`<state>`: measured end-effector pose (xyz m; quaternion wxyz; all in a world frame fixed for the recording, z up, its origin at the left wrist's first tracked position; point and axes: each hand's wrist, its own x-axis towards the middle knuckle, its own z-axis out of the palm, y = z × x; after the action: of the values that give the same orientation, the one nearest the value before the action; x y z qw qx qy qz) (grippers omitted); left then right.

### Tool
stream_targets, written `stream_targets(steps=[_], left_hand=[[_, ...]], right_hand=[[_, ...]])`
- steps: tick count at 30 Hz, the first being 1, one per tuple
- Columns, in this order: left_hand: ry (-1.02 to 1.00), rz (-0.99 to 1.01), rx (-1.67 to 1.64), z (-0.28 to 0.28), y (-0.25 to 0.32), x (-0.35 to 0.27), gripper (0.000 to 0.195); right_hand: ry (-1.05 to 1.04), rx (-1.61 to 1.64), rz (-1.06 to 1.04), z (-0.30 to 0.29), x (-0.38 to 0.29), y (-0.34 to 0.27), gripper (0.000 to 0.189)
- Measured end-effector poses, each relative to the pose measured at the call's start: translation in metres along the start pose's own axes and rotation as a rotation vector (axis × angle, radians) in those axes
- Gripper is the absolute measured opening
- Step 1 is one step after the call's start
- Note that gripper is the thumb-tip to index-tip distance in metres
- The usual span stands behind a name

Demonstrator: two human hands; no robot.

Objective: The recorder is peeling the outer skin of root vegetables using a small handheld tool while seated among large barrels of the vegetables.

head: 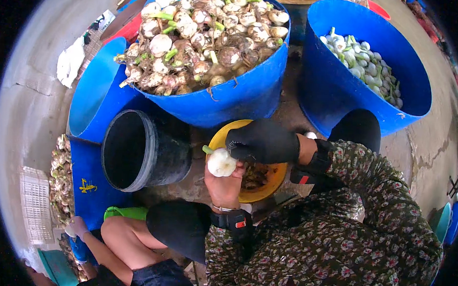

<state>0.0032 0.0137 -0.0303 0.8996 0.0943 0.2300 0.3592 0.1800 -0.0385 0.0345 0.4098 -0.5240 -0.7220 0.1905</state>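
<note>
My bare left hand point(224, 187) holds a white garlic bulb point(221, 163) with a short green stem pointing up and left. My right hand point(265, 140), in a black glove, is at the bulb's right side; its fingertips are partly hidden, and a small tool in it cannot be made out. Both are over a yellow basin point(277, 183) with brown peelings point(256, 176) in it. Beyond them, a large blue tub point(223, 100) is heaped with soiled garlic bulbs point(218, 39). Cleaned white bulbs point(366, 66) lie in another blue tub point(368, 107) at the right.
An empty black bucket point(148, 151) lies tilted left of the basin, by a light blue tub point(97, 87). At lower left, another person's bare leg point(129, 242) and gloved hand point(77, 227) are near more garlic point(62, 178). A white plastic crate point(36, 205) stands at the far left.
</note>
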Motion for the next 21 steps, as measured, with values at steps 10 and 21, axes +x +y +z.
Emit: stream_targets(steps=[10, 21], left_hand=[[-0.081, 0.166, -0.015, -0.007, 0.022, 0.008, 0.03], [0.342, 0.281, 0.109, 0.013, 0.018, 0.003, 0.026]], right_hand=[[-0.412, -0.142, -0.137, 0.012, -0.033, -0.001, 0.019], [0.004, 1.216, 0.388, 0.042, -0.035, 0.065, 0.036]])
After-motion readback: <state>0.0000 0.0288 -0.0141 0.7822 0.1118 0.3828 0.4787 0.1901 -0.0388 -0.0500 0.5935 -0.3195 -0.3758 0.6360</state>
